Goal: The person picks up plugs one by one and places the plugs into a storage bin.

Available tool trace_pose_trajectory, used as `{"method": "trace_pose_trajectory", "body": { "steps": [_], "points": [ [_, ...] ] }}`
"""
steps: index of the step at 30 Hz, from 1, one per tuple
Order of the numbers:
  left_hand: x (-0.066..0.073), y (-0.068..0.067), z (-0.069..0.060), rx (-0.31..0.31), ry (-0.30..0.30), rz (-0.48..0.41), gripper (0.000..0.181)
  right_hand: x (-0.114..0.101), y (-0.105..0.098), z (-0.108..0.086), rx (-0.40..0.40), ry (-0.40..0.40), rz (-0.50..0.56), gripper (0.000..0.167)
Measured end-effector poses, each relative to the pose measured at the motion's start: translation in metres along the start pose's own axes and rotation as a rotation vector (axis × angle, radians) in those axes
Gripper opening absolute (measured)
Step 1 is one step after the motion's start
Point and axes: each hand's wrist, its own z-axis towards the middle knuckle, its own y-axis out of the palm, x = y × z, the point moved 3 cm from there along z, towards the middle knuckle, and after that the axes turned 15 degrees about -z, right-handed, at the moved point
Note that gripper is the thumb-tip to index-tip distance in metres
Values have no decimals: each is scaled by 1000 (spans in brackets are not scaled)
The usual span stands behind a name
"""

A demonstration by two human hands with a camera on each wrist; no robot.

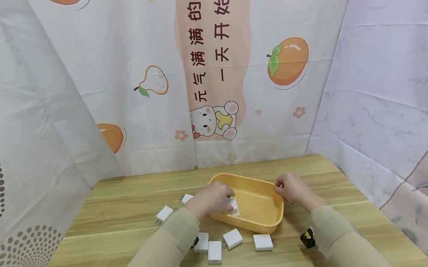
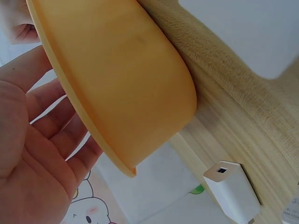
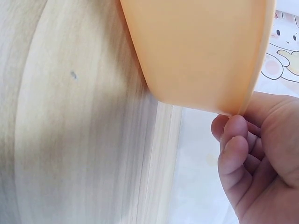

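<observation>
One charger is inside the tray, just by the left hand; whether that hand pinches it cannot be told. The right hand pinches one end of the tray. Other chargers lie outside on the table.

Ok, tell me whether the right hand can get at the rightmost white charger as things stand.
Probably yes: the charger lies uncovered on the table, just outside the near side of the tray. But the right hand pinches the tray's rim, so its fingers would likely have to let go first.
</observation>
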Motion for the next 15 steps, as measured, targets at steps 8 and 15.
{"method": "trace_pose_trajectory", "body": {
  "steps": [8, 15],
  "points": [
    [2, 0, 0, -3, 20, -3, 28, -1, 0, 0, -1, 0, 5, 12],
    [0, 2, 1, -1, 21, 12, 32, -1, -1, 0, -5, 8, 7, 12]
  ]
}}
